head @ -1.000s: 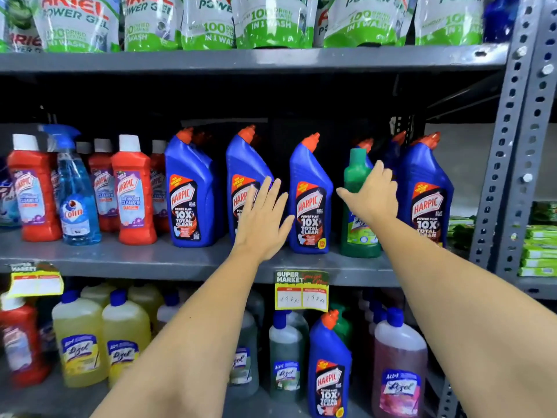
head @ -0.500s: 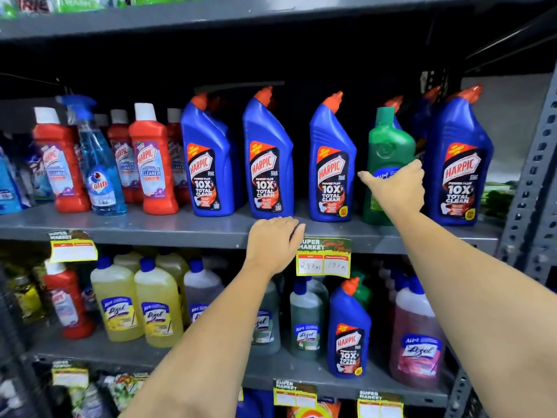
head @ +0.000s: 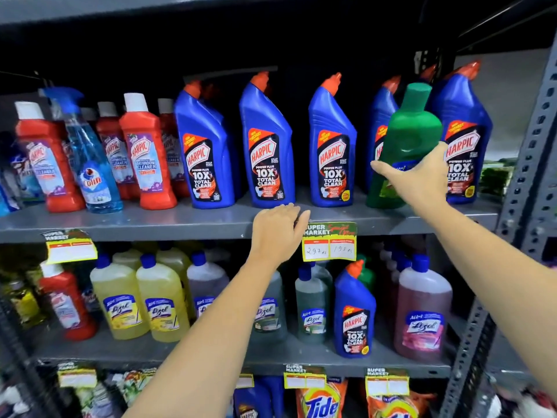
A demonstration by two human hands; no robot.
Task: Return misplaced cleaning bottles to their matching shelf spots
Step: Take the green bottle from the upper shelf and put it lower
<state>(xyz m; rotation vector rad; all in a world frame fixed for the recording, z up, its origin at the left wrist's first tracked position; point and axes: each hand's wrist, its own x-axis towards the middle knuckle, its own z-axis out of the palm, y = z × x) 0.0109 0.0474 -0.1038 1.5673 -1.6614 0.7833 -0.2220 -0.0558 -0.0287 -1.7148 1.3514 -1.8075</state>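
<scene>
A green bottle (head: 413, 128) with a green cap stands tilted among the blue Harpic bottles (head: 268, 152) on the middle shelf (head: 150, 221). My right hand (head: 419, 179) is closed around its lower body and label. My left hand (head: 278, 230) rests on the front lip of that shelf, fingers curled over the edge, holding nothing. On the shelf below, a single blue Harpic bottle (head: 354, 315) stands among the Lizol bottles (head: 159, 300), and a green cap shows behind it.
Red Harpic bathroom cleaner bottles (head: 147, 155) and a blue Colin spray bottle (head: 90, 164) fill the left of the middle shelf. A pink Lizol bottle (head: 422, 312) stands at lower right. Grey perforated uprights (head: 530, 164) frame the right side. Tide packs (head: 322, 402) sit at the bottom.
My right hand has closed around the green bottle and tipped it toward me. My left hand dropped from the Harpic bottles to the shelf edge. The view shifted downward.
</scene>
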